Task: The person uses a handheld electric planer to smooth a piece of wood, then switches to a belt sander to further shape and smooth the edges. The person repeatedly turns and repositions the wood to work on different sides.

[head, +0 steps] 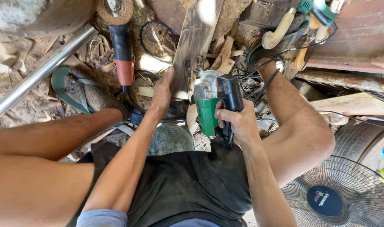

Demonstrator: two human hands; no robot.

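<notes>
Right hand (238, 122) is wrapped tight around the black handle of a green jigsaw (213, 103), fingers curled closed on the grip. The saw sits just left of that hand and just beyond it, its nose pushed up against the near end of a dark board (196, 42) that runs away from the person toward the scrap pile. Left hand (161, 94) lies flat and open against the board's left edge, palm pressing, fingers stretched along the wood, holding nothing but steadying it.

How far the cut has gone is hard to say. The saw is at the board's near end, so by my reckoning the cutting has only begun or is just about to; nearly the whole length beyond the saw looks uncut. The blade itself is hidden under the saw body, so I cannot tell whether it is in the wood.

Left of the left hand, and a little beyond it, an angle grinder (121, 46) with a red and black body lies idle on the ground, its disc pointing away. Farther left a foot in a green sandal (65, 86) is planted in the sawdust, and a shiny metal pipe (40, 71) slants past it. Beyond the right hand are offcuts (223, 54) and a curved pale handle (278, 33); a black cable (263, 88) trails from the saw. Near the right elbow, below and to the right, stands a fan (339, 197) with a wire grille.
</notes>
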